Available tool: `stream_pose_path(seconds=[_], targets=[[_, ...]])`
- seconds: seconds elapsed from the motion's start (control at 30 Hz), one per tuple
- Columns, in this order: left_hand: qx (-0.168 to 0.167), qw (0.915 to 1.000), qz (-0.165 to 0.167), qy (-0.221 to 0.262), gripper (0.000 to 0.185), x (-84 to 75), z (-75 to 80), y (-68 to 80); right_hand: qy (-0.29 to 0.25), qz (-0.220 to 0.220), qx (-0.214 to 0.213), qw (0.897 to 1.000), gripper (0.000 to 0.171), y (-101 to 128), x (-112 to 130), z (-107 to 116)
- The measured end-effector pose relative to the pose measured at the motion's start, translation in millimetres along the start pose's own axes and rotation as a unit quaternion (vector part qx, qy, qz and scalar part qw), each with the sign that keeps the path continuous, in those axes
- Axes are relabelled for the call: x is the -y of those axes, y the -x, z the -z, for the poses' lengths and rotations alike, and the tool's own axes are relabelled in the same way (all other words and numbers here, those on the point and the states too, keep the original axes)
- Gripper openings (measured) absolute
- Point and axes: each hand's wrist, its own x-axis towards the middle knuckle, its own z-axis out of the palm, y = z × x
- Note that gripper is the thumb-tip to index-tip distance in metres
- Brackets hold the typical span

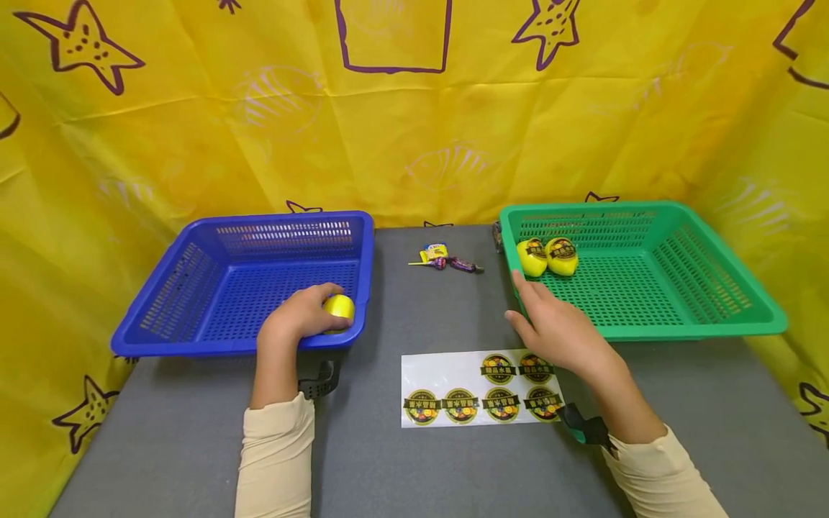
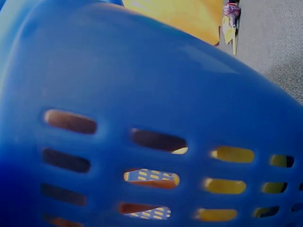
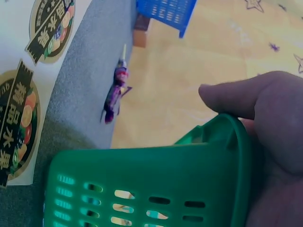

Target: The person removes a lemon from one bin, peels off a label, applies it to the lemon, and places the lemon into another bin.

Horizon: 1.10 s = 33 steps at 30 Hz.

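My left hand (image 1: pixel 303 311) reaches over the near rim of the blue basket (image 1: pixel 214 347). Its fingers curl round a yellow lemon (image 1: pixel 340 309) in the near right corner. In the left wrist view the blue basket's wall (image 2: pixel 142 85) fills most of the picture and hides the hand; yellow shows through the slots. At the near left corner of the green basket (image 1: pixel 686 331), my right hand (image 1: pixel 560 327) lies with fingers extended and thumb apart, holding nothing. Two lemons (image 1: pixel 532 257) with round black-and-gold labels sit in that basket's far left corner.
A white sheet (image 1: pixel 440 367) with several round fruit stickers (image 1: pixel 460 406) lies on the grey table (image 1: pixel 363 453) between my forearms. Small wrapped candies (image 1: pixel 465 265) and a lollipop (image 1: pixel 439 263) lie farther back between the baskets. A yellow patterned cloth (image 1: pixel 401 144) hangs behind.
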Motion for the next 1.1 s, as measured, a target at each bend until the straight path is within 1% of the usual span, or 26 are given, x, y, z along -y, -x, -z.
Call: stream_pose_path(seconds=[0.07,0.17,0.3,0.4,0.5,0.57,0.63,0.7,0.77,0.8,0.83,0.87,0.9,0.93,0.97,1.0,1.1], targets=[[-0.006,1.0000,0.000,-0.004,0.064,-0.5,0.5,0.0,-0.001,-0.003,0.006,1.000,0.068,1,0,0],[-0.025,0.9997,0.001,-0.008,0.063,-0.2,1.5,0.1,0.001,-0.003,0.009,1.000,0.067,2,-1,0],[-0.063,0.9980,0.000,-0.006,0.063,0.0,3.7,1.5,0.006,0.002,0.004,1.000,0.067,2,-1,-2],[-0.101,0.9949,0.004,-0.001,0.064,-2.9,6.3,3.7,0.007,0.001,0.002,1.000,0.066,2,-1,-2],[-0.155,0.9878,0.010,0.010,0.067,-8.9,8.8,6.7,0.008,-0.001,0.002,1.000,0.066,2,-1,-3],[-0.203,0.9788,0.010,0.026,0.067,-14.7,9.6,8.5,0.011,-0.001,-0.001,1.000,0.066,1,-1,-3],[-0.256,0.9656,0.003,0.047,0.068,-21.8,8.9,9.5,0.015,0.000,-0.004,1.000,0.066,1,-1,-3],[-0.310,0.9475,-0.013,0.076,0.068,-31.6,7.1,10.3,0.018,0.000,-0.005,1.000,0.066,1,-1,-3],[-0.356,0.9281,-0.041,0.100,0.067,-44.2,4.3,11.8,0.020,0.000,-0.005,1.000,0.066,0,-1,-4],[-0.376,0.9185,-0.058,0.109,0.066,-50.9,2.3,12.4,0.021,0.000,-0.004,1.000,0.066,0,-1,-4],[-0.389,0.9108,-0.076,0.115,0.066,-58.2,-0.2,13.3,0.022,0.000,-0.004,1.000,0.066,0,-1,-4],[-0.398,0.9054,-0.093,0.116,0.066,-65.6,-3.2,13.9,0.023,0.000,-0.004,1.000,0.066,0,-2,-4],[-0.400,0.9028,-0.109,0.113,0.065,-73.0,-7.0,14.4,0.025,0.000,-0.004,1.000,0.066,0,-2,-4],[-0.396,0.9034,-0.122,0.108,0.064,-80.1,-11.6,14.3,0.026,-0.001,-0.004,1.000,0.066,-1,-1,-4],[-0.387,0.9064,-0.133,0.103,0.064,-86.9,-17.2,13.3,0.028,-0.001,-0.004,1.000,0.066,-1,-1,-5],[-0.373,0.9119,-0.141,0.096,0.064,-93.6,-23.1,12.1,0.029,-0.002,-0.004,1.000,0.067,-1,-1,-5],[-0.315,0.9351,-0.146,0.070,0.063,-108.5,-45.1,3.6,0.032,-0.005,-0.004,0.999,0.067,-1,-1,-5]])
